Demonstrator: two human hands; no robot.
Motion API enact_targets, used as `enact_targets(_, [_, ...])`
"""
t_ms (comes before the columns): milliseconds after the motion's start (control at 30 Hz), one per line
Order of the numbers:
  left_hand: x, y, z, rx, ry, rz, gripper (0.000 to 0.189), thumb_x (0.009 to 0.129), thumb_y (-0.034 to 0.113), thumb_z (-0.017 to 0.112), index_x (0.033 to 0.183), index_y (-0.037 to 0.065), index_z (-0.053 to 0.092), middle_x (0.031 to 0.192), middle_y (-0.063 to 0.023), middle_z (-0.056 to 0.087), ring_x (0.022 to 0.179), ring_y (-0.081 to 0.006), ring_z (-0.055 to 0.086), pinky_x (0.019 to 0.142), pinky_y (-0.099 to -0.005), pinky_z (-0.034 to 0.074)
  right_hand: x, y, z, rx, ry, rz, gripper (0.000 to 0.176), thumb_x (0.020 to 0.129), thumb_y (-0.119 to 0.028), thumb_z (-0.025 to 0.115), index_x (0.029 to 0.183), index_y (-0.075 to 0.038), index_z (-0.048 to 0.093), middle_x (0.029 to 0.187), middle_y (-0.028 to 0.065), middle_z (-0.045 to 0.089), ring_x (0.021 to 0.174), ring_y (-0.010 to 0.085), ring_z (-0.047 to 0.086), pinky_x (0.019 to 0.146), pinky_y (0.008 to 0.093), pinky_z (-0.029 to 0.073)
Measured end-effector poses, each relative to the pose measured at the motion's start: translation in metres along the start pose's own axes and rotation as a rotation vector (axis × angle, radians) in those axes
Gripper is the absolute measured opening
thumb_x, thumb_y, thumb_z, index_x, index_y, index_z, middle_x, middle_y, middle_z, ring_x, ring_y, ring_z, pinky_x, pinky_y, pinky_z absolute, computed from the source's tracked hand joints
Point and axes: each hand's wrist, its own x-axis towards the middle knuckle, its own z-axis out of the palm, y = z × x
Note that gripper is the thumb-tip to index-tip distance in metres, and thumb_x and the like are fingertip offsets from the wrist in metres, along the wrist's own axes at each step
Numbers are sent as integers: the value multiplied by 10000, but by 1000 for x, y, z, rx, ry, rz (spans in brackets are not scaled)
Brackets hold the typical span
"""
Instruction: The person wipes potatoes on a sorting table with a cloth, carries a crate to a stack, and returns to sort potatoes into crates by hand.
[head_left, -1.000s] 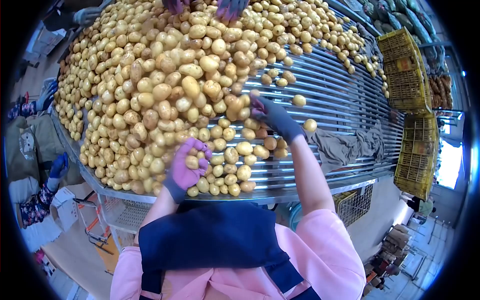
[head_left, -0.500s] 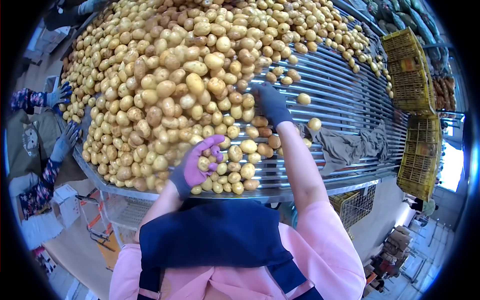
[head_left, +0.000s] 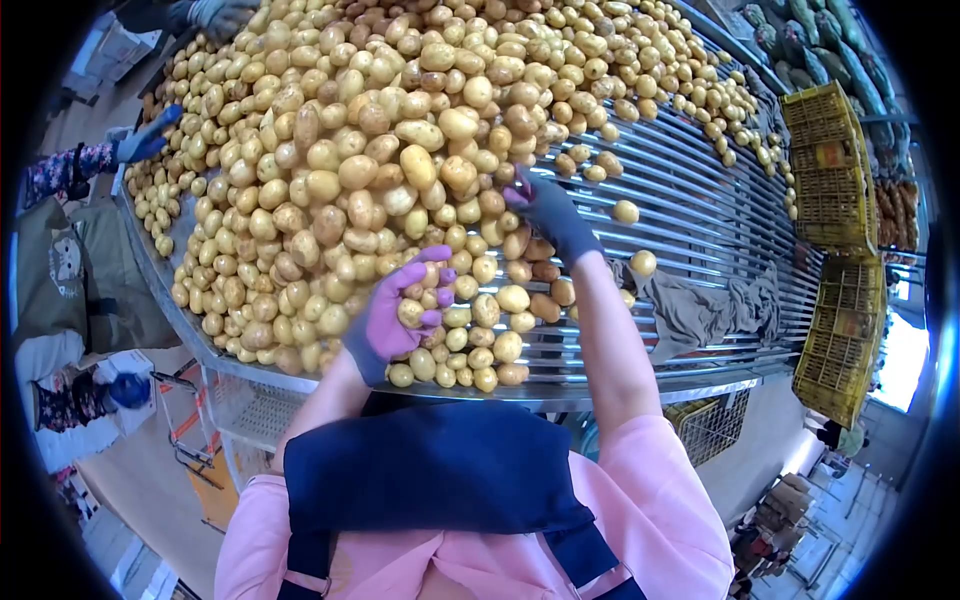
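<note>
My left hand (head_left: 395,318), in a pink-purple and dark grey glove, is turned palm up. Its fingers curl round a small yellow potato (head_left: 410,313), above more potatoes at the near edge of the sorting table. Farther forward and to the right, my right hand (head_left: 558,218) in a grey glove with purple fingertips reaches to the edge of the potato pile (head_left: 340,180). Its fingers look bent and apart against the potatoes; I see nothing gripped in them. Beneath this hand run the metal rollers (head_left: 680,190) of the table, with a few loose potatoes (head_left: 626,211) on them.
A grey cloth (head_left: 700,305) lies crumpled on the rollers. Yellow crates (head_left: 825,165) stand at the right end. At left, a co-worker's gloved hand (head_left: 148,137) is beside the pile; another gloved hand (head_left: 222,16) is at the far left. The metal table rim (head_left: 270,378) runs before me.
My view has shifted slightly, moving the scene right and down. My right hand has drawn slightly left against the pile. The co-worker at left has lifted both hands off the potatoes.
</note>
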Motion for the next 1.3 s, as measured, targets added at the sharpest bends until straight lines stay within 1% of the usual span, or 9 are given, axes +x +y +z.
enact_targets(167, [-13, -3, -9, -120, 98, 56, 364, 907, 205, 500, 1239, 68, 447, 1001, -92, 513, 853, -204, 542, 610, -239, 512, -39, -28, -45, -354, -375, 160, 299, 851, -371, 589, 950, -97, 658, 893, 127, 653, 824, 281, 634, 751, 395, 474])
enact_targets(300, [-13, -8, -10, -150, 49, 26, 374, 903, 255, 508, 1220, 61, 465, 959, -85, 537, 864, -214, 549, 700, -302, 522, -28, -36, -35, -82, 138, -76, 235, 810, -323, 626, 892, -112, 691, 837, 96, 667, 810, 276, 637, 700, 382, 485])
enact_targets(433, [-6, -11, -3, -159, 88, 55, 361, 899, 274, 506, 1168, 32, 488, 972, -79, 536, 889, -202, 558, 729, -294, 512, 20, -28, 51, -485, 298, -275, 95, 792, -127, 540, 831, -103, 623, 800, 99, 639, 779, 283, 634, 668, 400, 496])
enact_targets(500, [-5, -10, -5, -237, 46, 49, 332, 900, 266, 505, 1137, 33, 498, 1008, -95, 546, 938, -226, 561, 764, -318, 516, 25, -46, 48, -582, 126, -25, 111, 817, -79, 487, 847, -98, 592, 820, 101, 632, 782, 282, 631, 672, 397, 500])
enact_targets(833, [4, -4, 2, -325, -34, 126, 248, 899, 263, 498, 974, 36, 567, 1325, -134, 425, 1252, -342, 381, 918, -456, 476, -27, -33, -22, 117, 125, -92, 383, 823, -384, 618, 1106, -126, 630, 921, 136, 647, 829, 269, 638, 738, 370, 496])
enact_targets(967, [12, -6, -8, -443, -85, 60, 207, 905, 234, 499, 980, 65, 593, 1250, -90, 499, 1190, -297, 438, 893, -412, 482, 6, 16, -67, -626, 154, 219, 291, 840, -317, 585, 1027, -99, 637, 912, 157, 644, 776, 338, 626, 702, 419, 491])
enact_targets(1100, [8, -3, -11, -325, -12, 54, 242, 907, 235, 502, 1072, 81, 588, 1212, -96, 515, 1158, -276, 457, 870, -391, 492, 10, 46, -56, -644, 216, 202, 298, 851, -283, 587, 1091, -108, 613, 861, 150, 647, 768, 311, 638, 667, 409, 491])
enact_targets(1167, [5, -3, -15, -413, -47, 45, 302, 915, 255, 488, 1170, 107, 552, 1259, -114, 483, 1208, -293, 421, 895, -424, 481, 1, 44, -50, -88, 367, -87, 363, 857, -280, 609, 1190, -141, 575, 785, 73, 641, 669, 182, 615, 583, 324, 470])
enact_targets(1300, [10, 0, 13, -333, -91, 164, 347, 937, 323, 428, 1204, 115, 506, 1276, -123, 474, 1243, -385, 385, 1031, -553, 326, -41, -72, -61, 311, -232, 28, 438, 840, -295, 655, 1245, -158, 556, 878, 2, 649, 609, 40, 478, 556, 218, 412])
